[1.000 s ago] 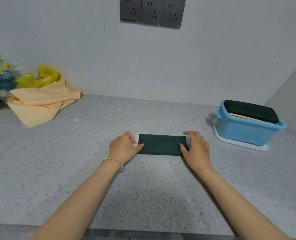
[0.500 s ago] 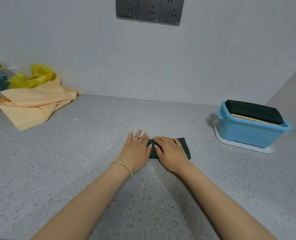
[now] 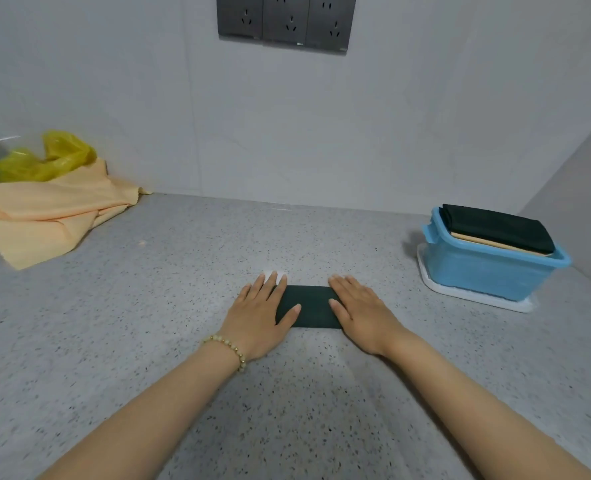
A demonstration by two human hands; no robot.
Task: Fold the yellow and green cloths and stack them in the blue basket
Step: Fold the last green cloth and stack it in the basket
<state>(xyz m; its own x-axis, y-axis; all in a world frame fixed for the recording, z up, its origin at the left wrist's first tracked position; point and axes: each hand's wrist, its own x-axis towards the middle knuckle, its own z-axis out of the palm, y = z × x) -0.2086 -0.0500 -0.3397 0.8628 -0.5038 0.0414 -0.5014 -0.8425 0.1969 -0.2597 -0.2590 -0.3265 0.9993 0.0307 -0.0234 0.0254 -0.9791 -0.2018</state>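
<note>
A dark green folded cloth point(image 3: 313, 308) lies flat as a small rectangle near the middle of the grey speckled stone worktop point(image 3: 148, 323). The left hand point(image 3: 257, 315), with a beaded bracelet point(image 3: 230, 348) at its wrist, lies palm down on the cloth's 9 o'clock end, fingers straight and thumb stretched across the fabric. The right hand point(image 3: 360, 310) lies the same way on the 3 o'clock end. Both hands are released and flat, pressing the cloth and gripping nothing. At about 2 o'clock from the cloth, well apart from it, a light blue plastic basket point(image 3: 488, 271) stands on a white tray point(image 3: 474, 297). Inside it a second dark green cloth point(image 3: 495, 225), folded, rests on a folded pale yellow cloth point(image 3: 495, 244), and the stack rises above the rim. At about 10 o'clock, near the wall, a loose yellow-orange cloth point(image 3: 45, 216) lies crumpled and unfolded, with a crinkled yellow plastic bag point(image 3: 52, 157) just behind it. At 12 o'clock, on the grey wall, is a row of three dark grey power sockets point(image 3: 285, 20).
</note>
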